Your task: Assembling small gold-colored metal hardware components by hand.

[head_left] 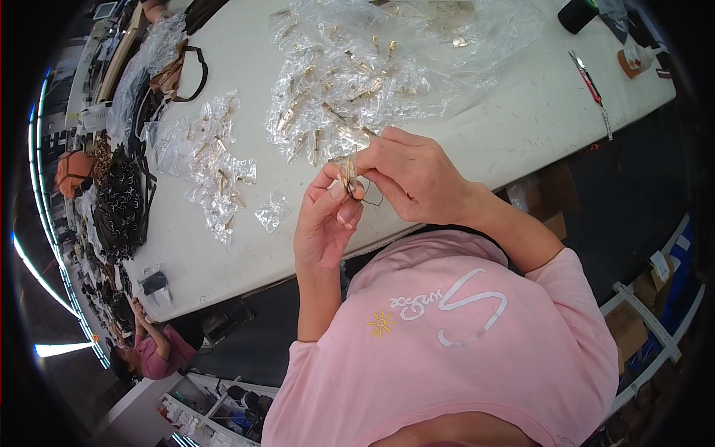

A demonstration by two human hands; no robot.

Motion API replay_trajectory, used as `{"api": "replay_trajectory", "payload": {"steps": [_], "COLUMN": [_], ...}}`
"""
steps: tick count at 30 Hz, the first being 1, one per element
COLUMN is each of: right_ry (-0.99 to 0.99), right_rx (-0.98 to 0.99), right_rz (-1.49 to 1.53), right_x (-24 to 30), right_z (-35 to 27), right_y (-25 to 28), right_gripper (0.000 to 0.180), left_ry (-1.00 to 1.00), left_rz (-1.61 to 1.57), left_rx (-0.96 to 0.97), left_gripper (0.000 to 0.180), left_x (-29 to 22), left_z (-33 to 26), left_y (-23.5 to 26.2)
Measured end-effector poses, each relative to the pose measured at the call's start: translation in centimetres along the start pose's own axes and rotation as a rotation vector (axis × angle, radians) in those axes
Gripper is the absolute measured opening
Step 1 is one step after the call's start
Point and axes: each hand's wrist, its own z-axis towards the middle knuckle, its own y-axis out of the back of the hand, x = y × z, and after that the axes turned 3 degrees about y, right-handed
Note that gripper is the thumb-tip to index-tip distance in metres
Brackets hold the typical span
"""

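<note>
Over the near edge of the white table (223, 253), both hands are up off the surface, working one small gold metal clip (348, 173) in a clear plastic sleeve. Left hand (324, 223) has thumb and forefinger closed on the lower part of the clip; right hand (413, 175) is pinched shut on its top end, fingers curled tight. A thin dark loop, maybe a ring or cord, hangs just below the clip, too small to tell which.

Risks, as I judge them: the clip sits past the table edge, above the lap, so a slip from either pinch prob. drops it onto the pink shirt (454, 343) or the floor, not back on the table. Slick plastic plus small part = weak hold. Pulling w/ both hands in opposite directions could tear the sleeve unevenly or flick the clip away. Sharp metal ends may also nick a fingertip.

The clip itself: narrow, elongated, shiny gold, held roughly upright, partly hidden by the fingers.

Just beyond the hands lies a big heap of bagged clips (350, 82), same kind; a smaller scatter of empty-looking clear bags (216, 164) lies to the left. Red-handled scissors (588, 82) lie well apart, far right.
</note>
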Motion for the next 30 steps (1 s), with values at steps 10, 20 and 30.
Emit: {"api": "replay_trajectory", "payload": {"steps": [10,20,30], "right_ry": [-0.366,-0.601,-0.387], "right_rx": [0.061,-0.400,-0.735], "right_rz": [0.187,0.594,0.909], "right_x": [-0.2,-2.2,-3.9], "right_z": [-0.6,-2.0,-7.1], "right_y": [0.7,8.8,22.1], "right_gripper": [0.007,0.009,0.010], "left_ry": [-0.078,-0.291,-0.342], "left_rz": [-0.158,0.177,0.266], "left_rx": [0.191,-0.126,-0.173], "left_gripper": [0.015,0.013,0.013], "left_x": [-1.1,-2.5,-3.6], "left_z": [-0.1,-1.1,-1.7], "left_y": [-0.4,-0.4,0.5]}}
